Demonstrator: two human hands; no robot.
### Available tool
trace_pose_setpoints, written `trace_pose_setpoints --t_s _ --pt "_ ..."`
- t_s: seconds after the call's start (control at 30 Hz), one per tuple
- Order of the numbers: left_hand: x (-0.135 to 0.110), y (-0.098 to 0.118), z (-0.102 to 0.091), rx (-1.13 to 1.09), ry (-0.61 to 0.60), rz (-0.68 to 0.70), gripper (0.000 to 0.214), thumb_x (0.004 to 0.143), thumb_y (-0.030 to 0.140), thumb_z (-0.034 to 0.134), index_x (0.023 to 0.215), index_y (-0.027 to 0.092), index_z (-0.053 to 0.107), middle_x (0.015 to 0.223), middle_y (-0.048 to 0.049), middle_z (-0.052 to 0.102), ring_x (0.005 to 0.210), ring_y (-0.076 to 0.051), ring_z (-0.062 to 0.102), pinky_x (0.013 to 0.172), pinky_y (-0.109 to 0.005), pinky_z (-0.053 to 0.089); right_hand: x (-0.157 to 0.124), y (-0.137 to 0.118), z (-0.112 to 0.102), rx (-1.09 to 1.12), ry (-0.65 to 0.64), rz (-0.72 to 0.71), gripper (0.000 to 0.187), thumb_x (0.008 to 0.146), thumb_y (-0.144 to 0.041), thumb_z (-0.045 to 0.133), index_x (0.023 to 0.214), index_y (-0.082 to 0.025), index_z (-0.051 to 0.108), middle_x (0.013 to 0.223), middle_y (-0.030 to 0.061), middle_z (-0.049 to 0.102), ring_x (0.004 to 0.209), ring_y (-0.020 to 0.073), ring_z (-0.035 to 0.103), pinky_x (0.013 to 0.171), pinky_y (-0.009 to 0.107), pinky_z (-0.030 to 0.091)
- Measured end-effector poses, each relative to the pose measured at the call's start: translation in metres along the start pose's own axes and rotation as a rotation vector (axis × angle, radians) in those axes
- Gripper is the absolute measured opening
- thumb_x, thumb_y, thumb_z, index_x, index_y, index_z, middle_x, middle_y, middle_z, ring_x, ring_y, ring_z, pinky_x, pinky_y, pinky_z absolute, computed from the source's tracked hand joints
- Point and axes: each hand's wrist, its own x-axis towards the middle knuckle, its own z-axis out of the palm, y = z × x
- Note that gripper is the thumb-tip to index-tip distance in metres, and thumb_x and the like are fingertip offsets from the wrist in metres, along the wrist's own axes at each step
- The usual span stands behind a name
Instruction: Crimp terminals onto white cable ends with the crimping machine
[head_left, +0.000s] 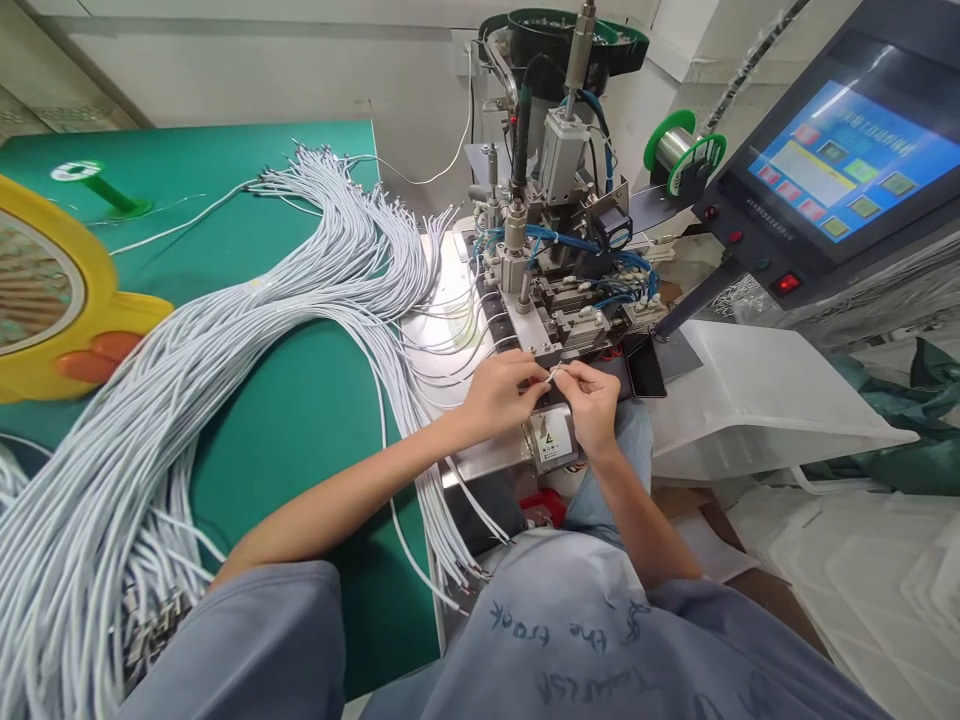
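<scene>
My left hand (501, 392) and my right hand (592, 400) meet in front of the small assembly machine (559, 290). Both pinch the end of a thin white cable (556, 373) between their fingertips, just below the machine's fixture. A big bundle of white cables (225, 340) sweeps across the green table (300, 400) to my left, with several strands trailing under my left forearm and off the table's edge.
A touchscreen panel (847, 160) stands at the upper right. Below it lies a white plastic tray (750, 390). A yellow fan (45, 290) sits at the left edge. A solder wire spool (679, 150) and a feeder bowl (562, 35) stand behind the machine.
</scene>
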Motion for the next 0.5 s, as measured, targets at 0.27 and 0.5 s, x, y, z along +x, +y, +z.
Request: trace_pose_setpoints --t_s 0.27,0.5 --pt "0.004 -0.007 -0.003 0.424 -0.014 0.353 0.028 0.084 0.002 0.038 0.072 0.014 0.060 0.069 -0.0041 0.058 0.064 -0.014 0.046 0.053 -0.026 0.030 0.008 -0.004 -0.017 -0.339 -0.196 -0.119 0.022 0.076 -0.021 0.055 0.054 -0.016 0.054 0.049 -0.0055 0.032 0.047 0.0077 0.030 0.048 0.025 0.029" --pt "-0.004 -0.002 0.007 0.215 -0.136 0.039 0.021 0.086 0.015 0.045 0.078 0.015 0.064 0.065 -0.0024 0.057 0.064 -0.014 0.051 0.052 -0.025 0.033 0.001 0.009 -0.008 -0.210 -0.055 -0.050 0.021 0.076 -0.026 0.055 0.058 -0.017 0.058 0.050 -0.0046 0.034 0.049 0.0089 0.033 0.048 0.025 0.030"
